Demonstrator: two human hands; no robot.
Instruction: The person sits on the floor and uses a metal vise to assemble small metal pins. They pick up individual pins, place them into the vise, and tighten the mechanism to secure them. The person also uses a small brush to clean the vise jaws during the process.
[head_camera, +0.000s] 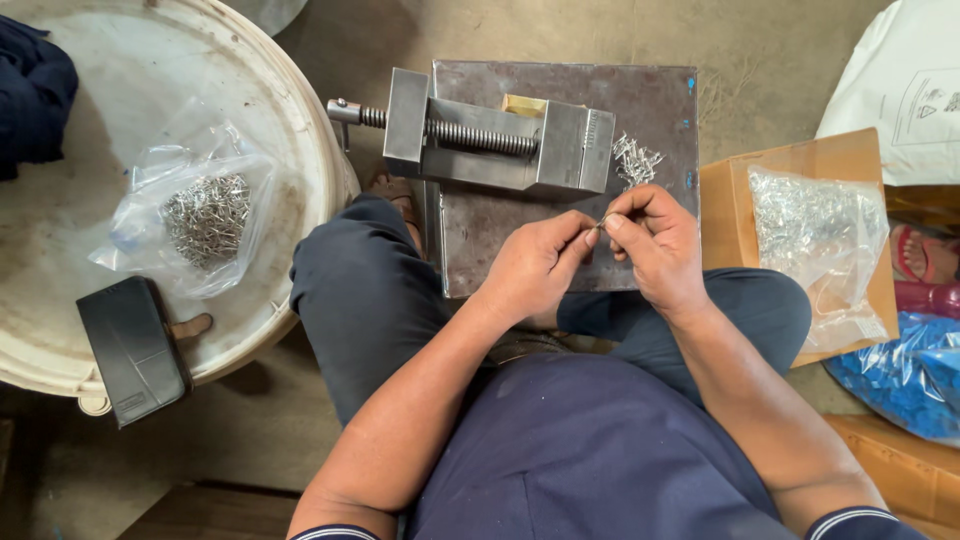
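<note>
1. The left hand (535, 262) and the right hand (655, 243) meet fingertip to fingertip over a flat metal plate (560, 240). Between them they pinch a tiny metal pin (602, 222); it is too small to tell its exact shape, though it looks like a thin, shiny sliver. Both hands are closed around it, thumbs pressed to forefingers.

2. Just beyond the right hand, a small loose heap of similar silvery pins (636, 160) lies on the plate, spiky and tangled.

3. Beside that heap stands a steel vise (500, 142), blocky and grey, with a coarse threaded screw running along its length and a handle end poking out on the left. A pale yellowish block (524, 104) sits just behind it.

4. The plate is dull, scuffed and brownish, square-cornered, and rests by the person's crossed legs in dark trousers.

5. To the right, an open cardboard box (730, 200) holds a clear plastic bag (815, 240) full of glinting metal bits. Further right is a bag of blue pieces (905, 375).

6. To the left, a round white tub lid (290, 120), worn and stained, carries a crumpled clear bag of silvery pins (200, 215), a black rectangular case (135, 350) at its edge, and a dark cloth (30, 90).
</note>
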